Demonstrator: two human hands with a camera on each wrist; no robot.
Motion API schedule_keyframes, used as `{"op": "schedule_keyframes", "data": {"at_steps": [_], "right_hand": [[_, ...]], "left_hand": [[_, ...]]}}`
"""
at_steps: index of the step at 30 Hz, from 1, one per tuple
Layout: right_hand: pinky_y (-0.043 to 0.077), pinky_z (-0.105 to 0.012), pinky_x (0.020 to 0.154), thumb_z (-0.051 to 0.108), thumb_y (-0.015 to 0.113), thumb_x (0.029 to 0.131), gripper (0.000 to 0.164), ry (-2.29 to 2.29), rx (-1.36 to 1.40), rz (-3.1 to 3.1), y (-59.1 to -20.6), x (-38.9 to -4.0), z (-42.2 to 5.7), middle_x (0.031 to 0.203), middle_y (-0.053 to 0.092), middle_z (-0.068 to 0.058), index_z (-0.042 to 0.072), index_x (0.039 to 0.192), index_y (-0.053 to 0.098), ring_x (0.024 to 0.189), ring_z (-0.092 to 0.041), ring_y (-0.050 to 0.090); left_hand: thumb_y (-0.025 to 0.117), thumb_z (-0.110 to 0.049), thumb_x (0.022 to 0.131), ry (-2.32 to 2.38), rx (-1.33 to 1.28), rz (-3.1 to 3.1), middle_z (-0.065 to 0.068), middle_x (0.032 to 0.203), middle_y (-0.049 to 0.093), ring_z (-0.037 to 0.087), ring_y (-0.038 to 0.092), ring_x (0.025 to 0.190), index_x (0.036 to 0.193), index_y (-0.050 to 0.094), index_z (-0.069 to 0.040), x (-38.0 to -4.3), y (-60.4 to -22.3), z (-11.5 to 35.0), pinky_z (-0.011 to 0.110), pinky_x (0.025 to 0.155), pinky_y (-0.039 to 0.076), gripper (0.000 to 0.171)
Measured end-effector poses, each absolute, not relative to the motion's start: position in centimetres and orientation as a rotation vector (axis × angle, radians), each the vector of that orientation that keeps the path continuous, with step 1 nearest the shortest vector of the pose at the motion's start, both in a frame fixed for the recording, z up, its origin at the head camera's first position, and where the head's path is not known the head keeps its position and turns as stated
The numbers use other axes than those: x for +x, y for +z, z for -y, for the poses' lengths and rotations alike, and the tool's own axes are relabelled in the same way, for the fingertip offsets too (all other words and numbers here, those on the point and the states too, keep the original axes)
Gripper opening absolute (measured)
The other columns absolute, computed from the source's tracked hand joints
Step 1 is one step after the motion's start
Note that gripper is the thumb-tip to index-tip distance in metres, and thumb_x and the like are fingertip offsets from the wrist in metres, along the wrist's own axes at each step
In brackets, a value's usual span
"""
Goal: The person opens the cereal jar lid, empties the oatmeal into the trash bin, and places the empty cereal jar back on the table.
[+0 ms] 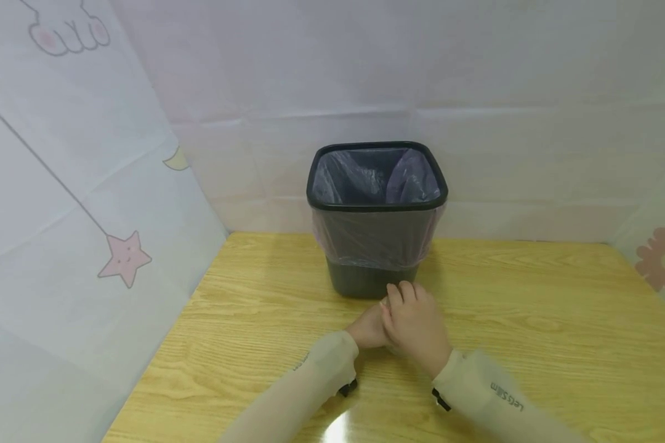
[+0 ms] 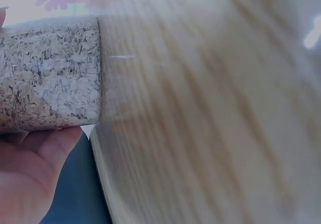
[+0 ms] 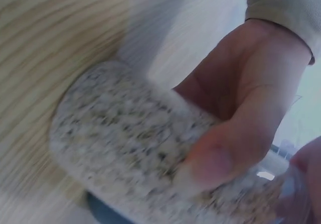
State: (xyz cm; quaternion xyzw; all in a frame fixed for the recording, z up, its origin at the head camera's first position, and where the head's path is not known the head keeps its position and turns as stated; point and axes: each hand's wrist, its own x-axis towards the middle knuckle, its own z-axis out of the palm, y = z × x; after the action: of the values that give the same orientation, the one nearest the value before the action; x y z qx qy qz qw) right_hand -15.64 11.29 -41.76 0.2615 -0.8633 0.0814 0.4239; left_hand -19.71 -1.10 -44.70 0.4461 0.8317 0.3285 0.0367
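A clear jar (image 2: pixel 55 73) packed with pale, dark-flecked flakes lies sideways in the left wrist view and tilts across the right wrist view. My left hand (image 1: pixel 368 328) holds it, its thumb (image 3: pixel 215 166) laid over the side. My right hand (image 1: pixel 418 321) curls over the other end, close against the left hand. In the head view both hands hide the jar. A black trash bin (image 1: pixel 364 282) stands upright just beyond the fingertips, lined with a thin translucent bag (image 1: pixel 374 237) folded down over its rim.
The wood-grain table (image 1: pixel 244 344) spreads out on both sides of the hands. A pale printed cloth wall (image 1: pixel 532 154) rises behind the bin, and another stands along the left edge.
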Motion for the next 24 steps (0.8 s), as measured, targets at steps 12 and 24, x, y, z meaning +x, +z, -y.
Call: {"op": "schedule_keyframes", "data": {"at_steps": [12,24], "right_hand": [[0.046,-0.047,0.061,0.029,0.034,0.1,0.052,0.3,0.622,2.116,-41.9,-15.7,-10.9,0.079,0.057,-0.023,-0.012,0.085,0.063,0.069,-0.038,0.054],[0.05,-0.048,0.065,0.032,0.035,0.101,0.053,0.349,0.745,2.101,-42.0,-16.2,-11.9,0.084,0.061,-0.022,-0.01,0.09,0.066,0.074,-0.037,0.058]], "left_hand": [[0.067,-0.011,0.09,0.985,1.324,-2.544,0.014,0.143,0.046,0.024,0.042,0.132,0.142,0.042,0.004,-19.9,-44.8,1.1,0.026,0.111,0.029,0.059],[0.079,-0.016,0.081,0.948,1.287,-2.516,0.01,0.146,0.044,0.019,0.04,0.133,0.144,0.04,0.0,-20.0,-44.7,1.0,0.022,0.11,0.028,0.075]]}}
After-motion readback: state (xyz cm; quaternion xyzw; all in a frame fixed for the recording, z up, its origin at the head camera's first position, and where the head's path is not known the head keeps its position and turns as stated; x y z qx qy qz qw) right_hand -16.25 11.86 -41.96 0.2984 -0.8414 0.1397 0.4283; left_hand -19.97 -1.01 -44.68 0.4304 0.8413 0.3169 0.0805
